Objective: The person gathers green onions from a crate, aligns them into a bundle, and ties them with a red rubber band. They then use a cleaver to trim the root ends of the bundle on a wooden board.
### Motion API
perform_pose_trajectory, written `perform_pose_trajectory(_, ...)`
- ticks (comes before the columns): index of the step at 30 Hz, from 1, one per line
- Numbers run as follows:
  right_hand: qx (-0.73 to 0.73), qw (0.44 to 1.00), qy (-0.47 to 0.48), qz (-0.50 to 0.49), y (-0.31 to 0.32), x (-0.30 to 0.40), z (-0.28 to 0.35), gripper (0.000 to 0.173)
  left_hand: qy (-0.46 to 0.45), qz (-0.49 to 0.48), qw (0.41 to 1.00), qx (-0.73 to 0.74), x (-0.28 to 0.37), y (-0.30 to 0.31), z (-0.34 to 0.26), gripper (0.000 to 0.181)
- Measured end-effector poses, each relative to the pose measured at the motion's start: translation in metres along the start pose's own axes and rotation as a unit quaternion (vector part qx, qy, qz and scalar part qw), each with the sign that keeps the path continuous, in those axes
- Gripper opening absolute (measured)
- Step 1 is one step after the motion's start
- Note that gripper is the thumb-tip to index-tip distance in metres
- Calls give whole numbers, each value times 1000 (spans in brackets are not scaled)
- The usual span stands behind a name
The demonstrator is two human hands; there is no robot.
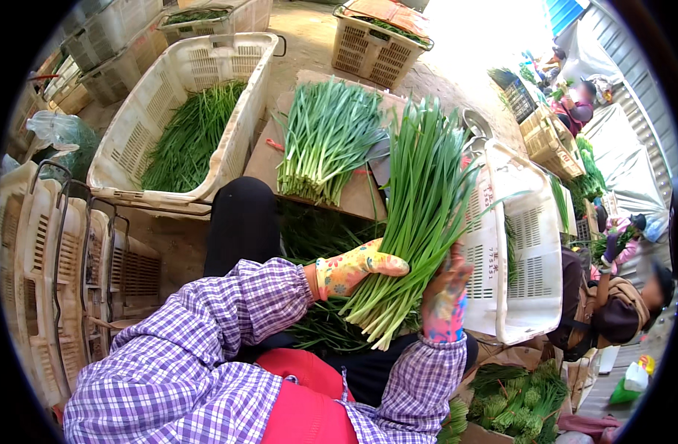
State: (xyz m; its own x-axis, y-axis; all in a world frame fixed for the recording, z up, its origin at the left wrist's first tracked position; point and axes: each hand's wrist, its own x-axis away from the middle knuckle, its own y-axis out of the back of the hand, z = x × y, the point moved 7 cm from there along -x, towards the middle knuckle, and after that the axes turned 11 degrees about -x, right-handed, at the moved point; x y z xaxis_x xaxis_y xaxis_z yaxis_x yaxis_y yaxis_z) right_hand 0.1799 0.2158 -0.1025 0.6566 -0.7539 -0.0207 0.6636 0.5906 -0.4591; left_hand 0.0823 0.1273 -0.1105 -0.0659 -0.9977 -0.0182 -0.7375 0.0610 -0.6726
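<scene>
My left hand (364,267), in a yellow flowered glove, grips the lower left side of a large bunch of long green leaves, probably garlic chives (422,183). From the right, my right hand (447,294), in a pink and blue patterned glove, supports the same bunch, its fingers partly behind the leaves. The pale cut ends point down toward my lap. Beyond, a pile of similar greens (330,139) lies on a board (261,161), with a red tie showing at its left. A metal blade or plate (379,164) is partly hidden between pile and bunch. Loose leaves lie under my hands.
A large plastic crate (108,166) with greens stands front left, a white crate (530,327) at right. Stacked crates (39,233) line the left. A box of tied bunches (516,399) is lower right. People (616,311) sit or work along the right; another crate (372,53) stands ahead.
</scene>
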Motion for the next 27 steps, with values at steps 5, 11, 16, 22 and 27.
perform_pose_trajectory(5, 236, 959, -37, -151, 95, -32, -52, 50, -31, -1, 998, 63, 11, 13, -31, 66)
perform_pose_trajectory(11, 730, 676, -75, 64, 35, -10, -218, 90, -157, 35, 984, 75, 38, 39, -96, 64)
perform_pose_trajectory(16, 724, 584, -207, 304, 85, 0, -343, 78, -122, -54, 990, -39, 44, 42, -98, 74)
perform_pose_trajectory(22, 214, 948, -232, 28, 110, -10, -200, 61, -52, -22, 997, -60, 28, 46, -58, 72)
perform_pose_trajectory(27, -261, 955, -117, 77, 17, 35, -61, 62, -34, 52, 997, -47, 17, 17, -43, 59)
